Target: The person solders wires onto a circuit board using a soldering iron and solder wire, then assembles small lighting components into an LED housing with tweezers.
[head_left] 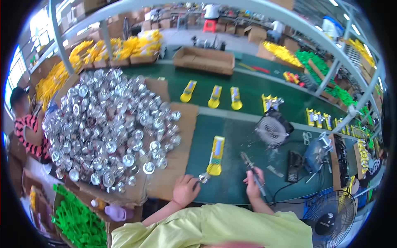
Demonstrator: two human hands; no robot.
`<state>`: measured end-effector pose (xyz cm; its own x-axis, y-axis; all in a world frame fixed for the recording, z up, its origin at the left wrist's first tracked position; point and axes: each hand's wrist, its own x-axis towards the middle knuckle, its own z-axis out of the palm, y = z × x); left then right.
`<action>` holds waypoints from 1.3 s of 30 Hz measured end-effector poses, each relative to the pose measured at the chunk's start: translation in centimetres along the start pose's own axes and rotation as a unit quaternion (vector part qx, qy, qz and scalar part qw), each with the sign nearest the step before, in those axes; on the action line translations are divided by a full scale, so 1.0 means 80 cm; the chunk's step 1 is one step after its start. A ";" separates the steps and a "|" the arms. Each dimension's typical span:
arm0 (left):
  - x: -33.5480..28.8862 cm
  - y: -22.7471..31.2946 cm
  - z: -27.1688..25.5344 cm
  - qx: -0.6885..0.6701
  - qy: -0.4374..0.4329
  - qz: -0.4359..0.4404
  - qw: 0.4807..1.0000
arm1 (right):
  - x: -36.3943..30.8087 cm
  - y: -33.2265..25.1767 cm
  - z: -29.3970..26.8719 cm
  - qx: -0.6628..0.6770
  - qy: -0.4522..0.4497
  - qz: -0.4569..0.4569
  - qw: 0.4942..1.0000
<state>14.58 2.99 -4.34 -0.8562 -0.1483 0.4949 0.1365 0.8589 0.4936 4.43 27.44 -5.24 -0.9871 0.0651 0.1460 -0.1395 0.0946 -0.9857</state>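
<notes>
My right hand [255, 182] is wrapped round a soldering iron [252, 167], its tip pointing up and left over the green bench. A yellow plastic housing [216, 155] lies in front of me with a pale strip inside and its rounded end toward me. Just below that end is a small shiny silver lamp cup [204, 177]. My left hand [186, 190] is closed at the bench's near edge, with the cup at its fingertips; the exact grip is partly hidden.
A large heap of silver lamp cups [111, 128] covers cardboard at left. Several yellow housings [214, 97] lie on the green strip beyond. A small fan [273, 129], a black holder [295, 166] and a blue device [317, 152] stand at right. A floor fan [329, 221] is lower right.
</notes>
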 end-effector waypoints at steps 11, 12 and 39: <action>0.099 0.015 0.033 0.005 -0.180 -0.149 0.972 | 0.002 -0.016 -0.011 0.061 -0.021 -0.024 0.998; 0.098 0.011 0.039 -0.014 -0.183 -0.134 0.974 | 0.001 -0.014 -0.011 0.064 -0.021 -0.020 0.998; 0.454 -0.003 0.267 0.202 0.004 -0.036 0.979 | 0.012 -0.010 -0.011 0.104 0.036 0.134 0.985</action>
<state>-27.23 7.89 -1.75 -0.8520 -0.2177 0.4761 -0.1336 0.9697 0.2043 3.63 28.27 -4.23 -0.9838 0.1306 -0.1228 0.1042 -0.1408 -0.9845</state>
